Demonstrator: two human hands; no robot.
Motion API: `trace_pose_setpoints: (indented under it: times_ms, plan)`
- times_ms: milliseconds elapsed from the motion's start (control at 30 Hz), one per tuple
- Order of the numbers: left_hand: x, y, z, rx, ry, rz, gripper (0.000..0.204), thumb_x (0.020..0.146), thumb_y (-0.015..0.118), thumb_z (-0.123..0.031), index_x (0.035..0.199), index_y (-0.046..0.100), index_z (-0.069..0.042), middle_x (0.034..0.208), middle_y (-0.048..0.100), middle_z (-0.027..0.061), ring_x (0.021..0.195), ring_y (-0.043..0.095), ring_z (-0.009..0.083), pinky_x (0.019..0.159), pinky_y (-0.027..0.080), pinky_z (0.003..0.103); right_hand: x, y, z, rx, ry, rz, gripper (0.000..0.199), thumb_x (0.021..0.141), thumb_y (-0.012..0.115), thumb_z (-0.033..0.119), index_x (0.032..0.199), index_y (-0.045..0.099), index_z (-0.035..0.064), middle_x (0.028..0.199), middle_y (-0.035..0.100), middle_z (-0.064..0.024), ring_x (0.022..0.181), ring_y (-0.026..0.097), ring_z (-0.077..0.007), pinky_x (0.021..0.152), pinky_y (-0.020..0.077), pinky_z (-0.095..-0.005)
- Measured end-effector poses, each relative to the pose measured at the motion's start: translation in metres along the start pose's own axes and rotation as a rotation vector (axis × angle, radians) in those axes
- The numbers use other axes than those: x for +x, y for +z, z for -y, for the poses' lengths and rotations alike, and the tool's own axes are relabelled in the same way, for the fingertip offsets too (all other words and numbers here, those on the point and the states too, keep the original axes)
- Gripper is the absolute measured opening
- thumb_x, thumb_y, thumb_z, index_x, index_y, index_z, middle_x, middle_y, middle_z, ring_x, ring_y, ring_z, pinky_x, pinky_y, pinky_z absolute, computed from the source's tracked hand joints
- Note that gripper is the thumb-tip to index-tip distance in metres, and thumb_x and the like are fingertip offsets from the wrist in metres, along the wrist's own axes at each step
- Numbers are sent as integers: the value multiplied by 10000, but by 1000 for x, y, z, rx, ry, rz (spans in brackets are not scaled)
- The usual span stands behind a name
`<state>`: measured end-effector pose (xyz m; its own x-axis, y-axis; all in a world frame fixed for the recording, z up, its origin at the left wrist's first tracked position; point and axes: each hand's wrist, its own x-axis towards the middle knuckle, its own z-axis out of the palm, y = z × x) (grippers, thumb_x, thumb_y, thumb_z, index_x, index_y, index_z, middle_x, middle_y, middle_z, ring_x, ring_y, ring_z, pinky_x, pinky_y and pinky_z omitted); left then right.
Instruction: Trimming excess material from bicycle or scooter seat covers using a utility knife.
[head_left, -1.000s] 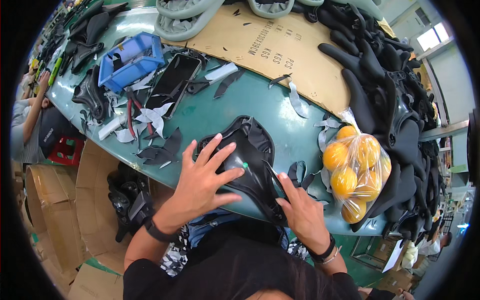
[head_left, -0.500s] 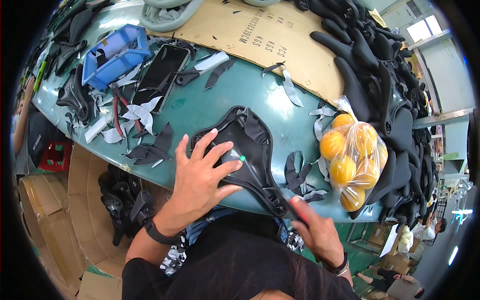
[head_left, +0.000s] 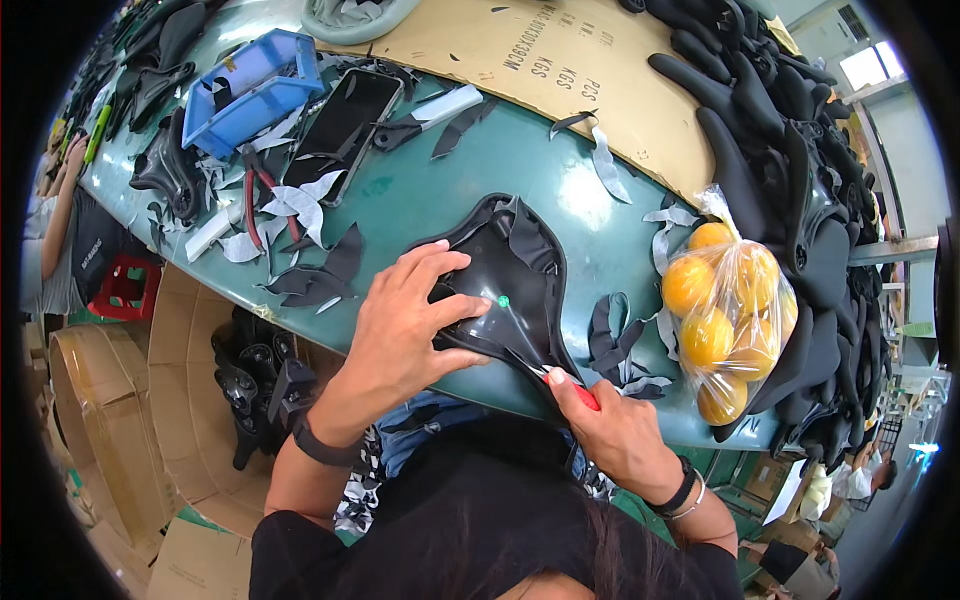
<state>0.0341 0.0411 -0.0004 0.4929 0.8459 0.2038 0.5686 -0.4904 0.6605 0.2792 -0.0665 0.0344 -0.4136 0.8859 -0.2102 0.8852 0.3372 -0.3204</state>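
An upturned black bicycle saddle (head_left: pixel 478 262) lies on the green table in front of me, its hollow plastic underside facing up and a loose flap of dark cover at its wide end. My left hand (head_left: pixel 405 310) grips its left edge, index finger reaching inside the shell and thumb by the narrowing side. Close to the narrow nose, my right hand (head_left: pixel 610 425) is closed around a red-handled tool (head_left: pixel 583 397). A thin metal tip projects from it onto the saddle's rim; the exact kind of tool is hidden by my fingers.
Dark fabric scraps (head_left: pixel 612 340) lie right of the saddle, beside a bag of oranges (head_left: pixel 735 310). Black saddles (head_left: pixel 810 200) are piled at right. Red-handled pliers (head_left: pixel 252 205), a phone (head_left: pixel 345 125) and a blue bin (head_left: pixel 255 95) sit left. Cardboard (head_left: pixel 480 55) covers the far side.
My right hand has moved up and left along the saddle's nose, with the tool's tip now on the rim. My left fingers have drawn closer together on the edge. The whole view has shifted slightly.
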Motion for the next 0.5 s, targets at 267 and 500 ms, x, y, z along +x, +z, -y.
trace_pose_setpoints:
  times_ms: [267,500]
  plan:
    - [-1,-12,-9,127,10,18,461,525,852,-234,950,709,-125,1265,521,92,1234,447,336,978,387,409,-33,-28,-14,24,145,72,631,818,623,98,1397,394,199,734,537,-141,574,583,-317,488,454,-411]
    - [-19,18,-28,5,-240,-620,367,746,756,-104,1027,528,-39,1030,495,102,1001,506,226,889,419,362,2,32,-16,507,254,-375,866,712,811,175,1365,299,-71,1313,473,-269,1139,555,-382,920,473,-386]
